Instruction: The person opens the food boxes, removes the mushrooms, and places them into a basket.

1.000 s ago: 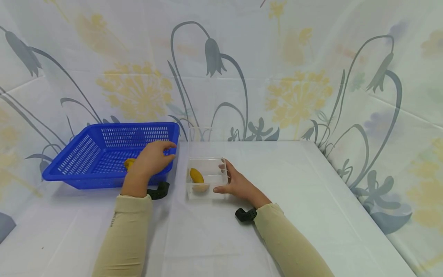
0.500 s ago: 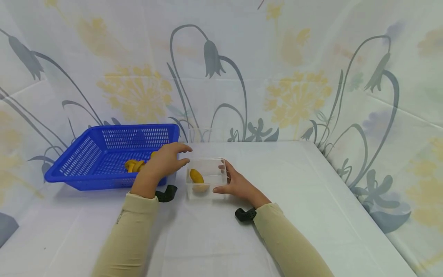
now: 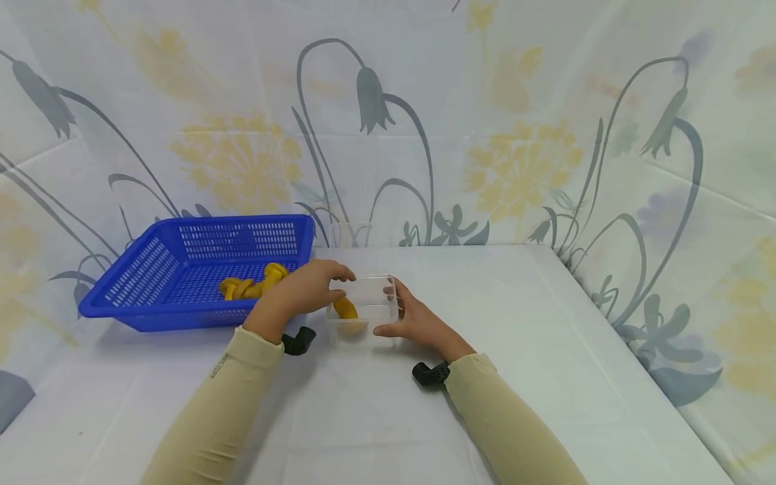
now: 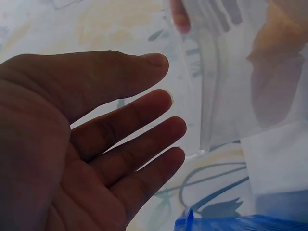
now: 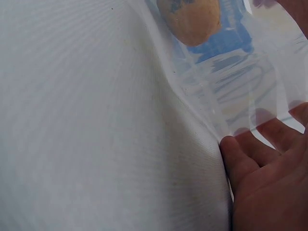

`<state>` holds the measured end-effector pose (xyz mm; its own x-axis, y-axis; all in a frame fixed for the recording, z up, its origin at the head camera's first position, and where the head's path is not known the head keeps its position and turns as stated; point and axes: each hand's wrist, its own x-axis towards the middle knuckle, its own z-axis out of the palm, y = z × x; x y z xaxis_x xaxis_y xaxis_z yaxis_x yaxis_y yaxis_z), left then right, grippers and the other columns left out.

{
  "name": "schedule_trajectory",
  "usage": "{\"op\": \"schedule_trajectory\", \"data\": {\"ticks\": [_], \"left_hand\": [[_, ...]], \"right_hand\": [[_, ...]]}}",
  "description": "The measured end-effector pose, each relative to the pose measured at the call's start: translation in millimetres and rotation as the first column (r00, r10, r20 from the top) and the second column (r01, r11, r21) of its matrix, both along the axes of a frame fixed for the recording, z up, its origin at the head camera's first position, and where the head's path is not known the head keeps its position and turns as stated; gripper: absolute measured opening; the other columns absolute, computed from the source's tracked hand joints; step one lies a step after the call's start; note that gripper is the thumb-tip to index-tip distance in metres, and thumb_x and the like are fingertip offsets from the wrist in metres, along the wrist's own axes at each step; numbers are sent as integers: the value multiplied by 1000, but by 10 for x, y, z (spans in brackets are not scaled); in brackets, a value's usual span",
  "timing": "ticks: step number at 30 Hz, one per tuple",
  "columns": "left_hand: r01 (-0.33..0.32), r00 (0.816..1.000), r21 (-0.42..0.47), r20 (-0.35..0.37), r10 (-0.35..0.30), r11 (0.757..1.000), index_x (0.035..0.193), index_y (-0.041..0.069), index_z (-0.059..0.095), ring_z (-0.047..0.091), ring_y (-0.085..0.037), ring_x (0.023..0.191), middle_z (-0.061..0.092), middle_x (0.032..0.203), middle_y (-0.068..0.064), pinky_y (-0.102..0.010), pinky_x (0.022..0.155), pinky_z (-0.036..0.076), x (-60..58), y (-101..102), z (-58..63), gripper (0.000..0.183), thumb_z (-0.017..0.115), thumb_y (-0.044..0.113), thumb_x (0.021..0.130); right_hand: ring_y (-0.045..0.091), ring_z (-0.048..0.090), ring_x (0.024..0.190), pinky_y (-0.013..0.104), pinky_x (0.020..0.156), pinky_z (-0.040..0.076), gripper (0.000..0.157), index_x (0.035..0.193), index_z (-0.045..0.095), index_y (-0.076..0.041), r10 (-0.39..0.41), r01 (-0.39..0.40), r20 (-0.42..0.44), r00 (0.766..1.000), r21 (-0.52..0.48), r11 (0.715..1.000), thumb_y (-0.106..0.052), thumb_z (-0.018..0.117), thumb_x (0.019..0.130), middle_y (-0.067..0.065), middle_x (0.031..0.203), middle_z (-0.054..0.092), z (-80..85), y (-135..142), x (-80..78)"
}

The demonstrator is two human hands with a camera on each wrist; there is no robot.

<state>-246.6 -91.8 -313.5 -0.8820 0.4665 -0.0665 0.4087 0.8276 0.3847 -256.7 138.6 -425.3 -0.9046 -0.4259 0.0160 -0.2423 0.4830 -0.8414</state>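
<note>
My left hand (image 3: pixel 306 286) hovers over the left side of a clear plastic box (image 3: pixel 374 314), its thumb and fingers spread and nothing between them. In the left wrist view the fingertips (image 4: pixel 178 126) point toward the wall of the box. On the box's right side my right hand (image 3: pixel 418 328) grips it, thumb at the front and fingers behind. Inside the box, at the left, lies a yellow, rounded piece (image 3: pixel 345 308), partly covered by my left hand; its lower part shows tan through the wall. From the right wrist it looks tan and egg-shaped (image 5: pixel 195 21).
A blue slotted basket (image 3: pixel 176 306) stands to the left, holding several yellow mushroom-shaped pieces (image 3: pixel 251 286). White cloth (image 3: pixel 376 417) covers the table, and a flowered curtain (image 3: pixel 424 101) hangs behind. A grey object (image 3: pixel 13 397) sits at the far left edge.
My left hand has moved right, from over the blue basket to the clear box's left side, uncovering more yellow pieces in the basket. The right hand stays on the box.
</note>
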Motion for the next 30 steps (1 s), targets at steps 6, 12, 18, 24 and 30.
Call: {"op": "schedule_trajectory", "data": {"ticks": [6, 12, 18, 24, 30], "left_hand": [[39, 999, -47, 30, -38, 998, 120, 21, 59, 54, -22, 113, 60, 121, -1, -41, 96, 46, -33, 60, -53, 33, 60, 21, 87], [92, 995, -87, 42, -89, 992, 117, 20, 61, 56, -20, 108, 61, 118, 1, -38, 95, 46, -82, 127, -100, 31, 61, 17, 86], [111, 990, -128, 99, -98, 986, 114, 21, 63, 57, -18, 103, 63, 115, 0, -37, 92, 48, -114, 211, -117, 31, 65, 16, 84], [151, 981, -187, 150, -124, 971, 113, 17, 64, 57, -20, 104, 63, 115, -4, -39, 92, 49, -160, 286, -116, 32, 67, 13, 82], [172, 975, -262, 182, -127, 950, 112, 14, 65, 58, -19, 100, 64, 112, -4, -38, 91, 49, -210, 342, -141, 32, 67, 11, 81]], "right_hand": [[16, 33, 134, 39, 106, 36, 107, 145, 3, -33, 8, -8, 6, 1000, -19, 1000, -38, 78, 68, -8, 145, 29, 6, 1, 3], [18, 36, 132, 40, 104, 38, 109, 146, 4, -32, 5, -4, 3, 1000, -19, 1000, -44, 78, 66, -7, 145, 31, 6, 6, 0], [18, 36, 133, 40, 104, 38, 111, 147, 3, -28, 10, -10, 1, 1000, -30, 999, -43, 78, 66, -7, 145, 31, 0, 9, 10], [17, 35, 133, 39, 104, 38, 113, 146, 3, -30, 7, -7, 2, 1000, -21, 1000, -50, 77, 63, -9, 144, 30, -5, 8, 4], [21, 34, 134, 41, 104, 37, 110, 147, 2, -25, 19, -19, 4, 1000, -12, 1000, -42, 77, 68, -3, 147, 29, 83, -4, 66]]}}
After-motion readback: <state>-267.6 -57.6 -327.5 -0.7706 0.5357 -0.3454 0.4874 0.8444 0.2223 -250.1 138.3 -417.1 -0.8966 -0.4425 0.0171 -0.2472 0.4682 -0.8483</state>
